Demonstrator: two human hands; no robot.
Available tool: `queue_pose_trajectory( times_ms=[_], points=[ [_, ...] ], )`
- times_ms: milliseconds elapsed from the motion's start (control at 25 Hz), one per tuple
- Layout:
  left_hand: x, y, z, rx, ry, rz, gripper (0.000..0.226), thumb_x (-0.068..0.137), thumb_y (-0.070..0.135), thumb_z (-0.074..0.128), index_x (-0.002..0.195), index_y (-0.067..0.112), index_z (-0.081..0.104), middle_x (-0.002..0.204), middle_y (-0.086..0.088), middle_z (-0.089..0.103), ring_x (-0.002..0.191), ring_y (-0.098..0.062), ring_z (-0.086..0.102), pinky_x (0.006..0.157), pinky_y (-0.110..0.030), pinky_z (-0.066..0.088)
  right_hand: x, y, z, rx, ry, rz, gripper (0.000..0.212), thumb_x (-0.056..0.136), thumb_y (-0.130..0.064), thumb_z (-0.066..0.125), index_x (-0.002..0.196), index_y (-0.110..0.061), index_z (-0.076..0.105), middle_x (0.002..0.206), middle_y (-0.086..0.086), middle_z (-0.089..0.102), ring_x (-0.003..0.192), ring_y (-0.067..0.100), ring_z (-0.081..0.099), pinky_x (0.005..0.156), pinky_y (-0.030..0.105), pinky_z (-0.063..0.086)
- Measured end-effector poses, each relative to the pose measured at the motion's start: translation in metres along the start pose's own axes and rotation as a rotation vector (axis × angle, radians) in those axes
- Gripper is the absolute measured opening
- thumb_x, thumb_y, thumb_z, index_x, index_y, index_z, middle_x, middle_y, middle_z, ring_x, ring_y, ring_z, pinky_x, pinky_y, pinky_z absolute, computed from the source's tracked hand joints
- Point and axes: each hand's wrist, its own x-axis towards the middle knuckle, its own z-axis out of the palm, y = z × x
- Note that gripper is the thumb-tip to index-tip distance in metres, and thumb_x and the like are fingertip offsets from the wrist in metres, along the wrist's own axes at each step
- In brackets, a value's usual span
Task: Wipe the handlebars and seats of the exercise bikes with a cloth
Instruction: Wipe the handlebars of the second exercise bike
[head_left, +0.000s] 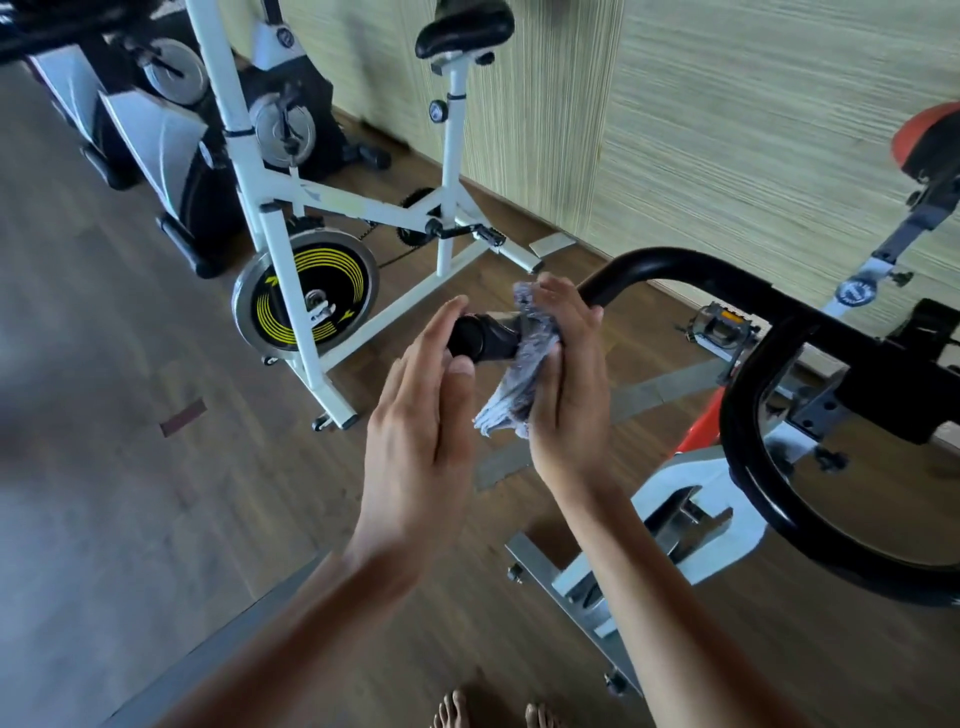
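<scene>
A mottled grey-blue cloth (519, 364) shows against the glossy black handlebar (675, 262) of an orange-red and white spin bike (670, 488). Beyond it, a white-framed exercise bike (363, 208) carries a black saddle (465, 26) and a silver-rimmed black flywheel (306, 296) marked with curved yellow stripes. The floor (130, 338) is brown wood-grain, the wall (753, 130) a pale greenish beige, finely streaked.

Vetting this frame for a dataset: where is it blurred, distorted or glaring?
Head view: the floor at the left edge smears into blur; the left hand and the right hand, gripping the cloth on the handlebar, look slightly soft; wide-angle distortion slants the white exercise bike, itself sharp; light is soft, without harsh glare.
</scene>
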Motion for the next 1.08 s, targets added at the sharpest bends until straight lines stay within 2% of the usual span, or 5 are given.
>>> queue_pose_trajectory(
  times_ms=[200,360,600,760,1080],
  points=[
    [-0.015,0.015,0.001,0.651,-0.074,0.428,0.055,0.094,0.014,0.05,0.148,0.004,0.04,0.157,-0.013,0.034,0.149,-0.028,0.023,0.123,-0.051,0.004,0.007,0.009,-0.011,-0.015,0.002,0.06,0.039,0.103,0.005,0.033,0.135,-0.004,0.052,0.148,0.017,0.045,0.148,0.026,0.029,0.123,0.04,0.023],
    [-0.005,0.03,0.013,1.209,-0.211,0.401,0.064,0.096,0.025,0.027,0.152,-0.004,0.022,0.161,-0.022,0.02,0.151,-0.038,0.008,0.12,-0.057,-0.003,-0.005,0.004,-0.009,-0.01,-0.07,0.045,0.045,0.107,-0.032,0.029,0.143,-0.01,0.046,0.156,0.013,0.038,0.152,0.029,0.02,0.121,0.057,0.019],
    [0.008,0.042,0.021,1.392,-0.383,0.348,0.069,0.093,0.032,0.036,0.149,-0.008,0.027,0.153,-0.028,0.032,0.148,-0.044,0.017,0.118,-0.058,-0.014,0.014,0.035,-0.021,-0.206,-0.083,-0.036,0.037,0.108,-0.027,0.024,0.139,-0.025,0.044,0.152,0.004,0.044,0.15,0.019,0.024,0.124,0.048,0.011],
    [0.016,0.054,0.032,1.445,-0.521,0.402,0.071,0.099,0.03,0.012,0.144,-0.018,-0.013,0.157,-0.036,0.001,0.147,-0.051,-0.001,0.103,-0.06,-0.035,0.026,0.057,-0.03,-0.327,-0.043,-0.033,0.039,0.109,-0.03,0.02,0.14,-0.023,0.043,0.156,0.006,0.038,0.151,0.024,0.022,0.124,0.039,0.007],
    [0.062,0.057,0.062,1.4,-0.886,0.368,0.07,0.107,0.031,0.02,0.144,-0.015,-0.017,0.156,-0.037,-0.014,0.148,-0.049,0.001,0.12,-0.053,0.008,0.043,0.061,-0.031,-0.493,0.15,0.106,0.044,0.109,-0.027,0.024,0.141,-0.012,0.052,0.158,0.007,0.035,0.152,0.028,0.021,0.125,0.038,0.004]
  ],
)
